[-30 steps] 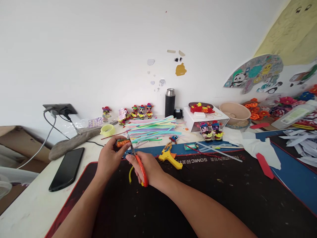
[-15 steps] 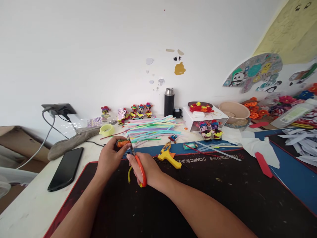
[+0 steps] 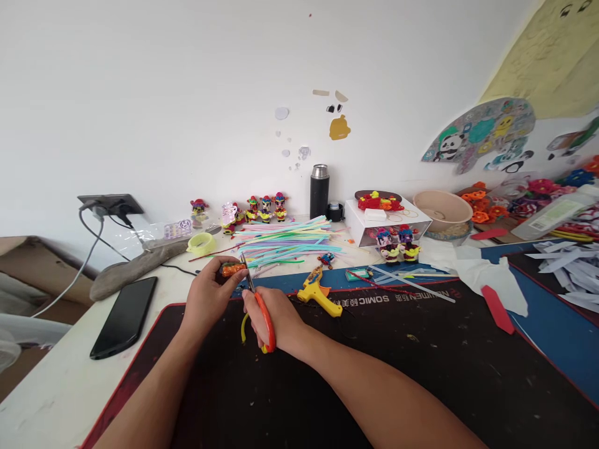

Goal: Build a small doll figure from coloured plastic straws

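Left hand [image 3: 208, 293]: left of frame centre, fingers pinched round a small orange-and-green fuzzy piece [image 3: 233, 269] at the fingertips
Right hand [image 3: 276, 315]: just right of it, closed on orange-handled metal scissors [image 3: 264, 319]
Blades: beside the piece's right end, contact unclear
Yellow plastic glue gun [image 3: 319, 294]: right of both hands, on the black mat [image 3: 374, 374]

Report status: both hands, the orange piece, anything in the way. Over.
Left hand holding orange piece. Right hand gripping scissors, blades beside the piece. Yellow glue gun lies to the right, clear of both hands.
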`<state>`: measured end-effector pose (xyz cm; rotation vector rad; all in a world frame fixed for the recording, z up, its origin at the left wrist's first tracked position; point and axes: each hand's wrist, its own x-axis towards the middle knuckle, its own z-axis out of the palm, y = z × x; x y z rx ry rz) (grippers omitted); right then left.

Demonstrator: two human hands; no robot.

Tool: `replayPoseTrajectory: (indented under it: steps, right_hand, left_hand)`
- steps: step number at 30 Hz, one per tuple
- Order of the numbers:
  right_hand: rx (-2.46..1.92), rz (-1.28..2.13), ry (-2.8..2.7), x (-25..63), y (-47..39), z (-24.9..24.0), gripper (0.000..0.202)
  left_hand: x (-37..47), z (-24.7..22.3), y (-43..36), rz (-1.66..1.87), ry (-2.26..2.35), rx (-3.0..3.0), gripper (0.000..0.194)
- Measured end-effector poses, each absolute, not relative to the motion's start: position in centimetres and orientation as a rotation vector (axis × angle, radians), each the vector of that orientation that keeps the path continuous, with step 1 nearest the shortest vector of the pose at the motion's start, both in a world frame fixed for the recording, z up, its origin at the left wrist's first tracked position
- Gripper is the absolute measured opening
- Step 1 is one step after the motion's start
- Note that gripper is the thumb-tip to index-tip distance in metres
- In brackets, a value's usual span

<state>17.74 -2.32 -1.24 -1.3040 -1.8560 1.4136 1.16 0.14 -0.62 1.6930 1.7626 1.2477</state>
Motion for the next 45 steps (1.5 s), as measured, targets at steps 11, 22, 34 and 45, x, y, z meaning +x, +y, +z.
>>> replayPoseTrajectory:
  steps: [11,22,34,45]
  right_hand:
    - [-1.264,1.465,-1.796,17.6,-2.4,-1.5,0.038]
    - [-1.258,1.495,-1.768,17.4,-2.3,-2.0,0.04]
    - [-1.268,1.491,-1.777,17.4,-2.3,-1.9,0.042]
    - [-1.252,1.512,-1.758,17.3,-2.1,-2.3,0.042]
  left_hand:
    - [1.0,-0.8,0.3,1.24,1.772,1.721,0.037]
    - [1.0,-0.9,0.3,1.226,1.786,1.728,0.038]
    - [0.9,-1.1,0.4,1.236,1.784,1.727,0.037]
    - [1.0,-1.0,0.3,1.231,1.758,1.732,0.037]
